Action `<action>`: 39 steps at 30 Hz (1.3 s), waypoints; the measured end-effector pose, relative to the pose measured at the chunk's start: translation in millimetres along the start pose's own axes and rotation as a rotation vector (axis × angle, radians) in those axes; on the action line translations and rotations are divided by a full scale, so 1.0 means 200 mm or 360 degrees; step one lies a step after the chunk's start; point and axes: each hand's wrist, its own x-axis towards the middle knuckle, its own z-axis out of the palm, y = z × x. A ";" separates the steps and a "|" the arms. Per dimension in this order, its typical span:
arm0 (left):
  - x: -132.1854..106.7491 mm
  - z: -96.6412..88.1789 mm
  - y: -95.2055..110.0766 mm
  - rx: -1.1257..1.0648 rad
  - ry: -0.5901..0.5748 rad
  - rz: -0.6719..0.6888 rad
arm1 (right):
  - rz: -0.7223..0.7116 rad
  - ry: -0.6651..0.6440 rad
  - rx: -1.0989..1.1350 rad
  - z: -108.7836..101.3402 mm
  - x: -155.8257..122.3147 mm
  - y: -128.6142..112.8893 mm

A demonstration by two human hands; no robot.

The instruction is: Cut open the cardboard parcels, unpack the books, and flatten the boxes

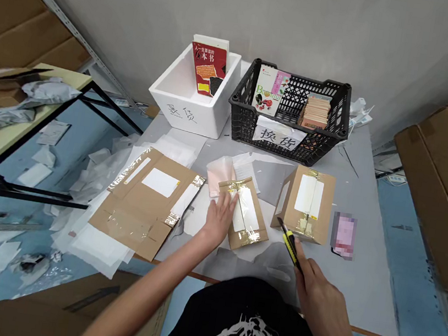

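My left hand (219, 218) lies flat with its fingers apart, the fingertips on a small taped cardboard parcel (247, 217). My right hand (311, 283) grips a yellow box cutter (290, 247). The cutter's blade tip points up and left, close to the lower left corner of a larger taped cardboard box (306, 204). An opened, flattened cardboard mailer (134, 216) with tape strips and a white label lies to the left of my left hand. A pale pink pouch (220, 174) sits just behind the small parcel, partly under it.
A white foam box (178, 108) holds a red book, and a black plastic crate (250, 127) holds books. A blurred phone (343, 235) lies on the grey table (357, 287). White sheets cover the floor at left, below a side table (5, 148). Flattened cartons stand at right.
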 end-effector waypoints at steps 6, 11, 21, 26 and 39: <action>0.18 -0.05 0.04 -0.0403 -0.0221 0.0862 | 0.0125 0.0077 0.0378 0.06 0.06 0.04; 0.27 -0.10 0.02 -0.0268 -0.0531 0.1019 | 0.0144 0.0082 0.0716 0.15 0.09 0.07; -0.05 -0.05 -0.24 -0.0070 0.0155 0.0681 | 0.0002 0.0003 0.1050 -0.04 0.23 0.04; -0.18 0.17 -0.20 -0.0231 0.0433 0.0480 | -0.0289 -0.0076 0.1100 0.00 0.39 -0.06; -0.26 0.25 -0.29 -0.0540 0.0705 0.0327 | -0.0466 -0.0232 0.1096 -0.05 0.52 -0.13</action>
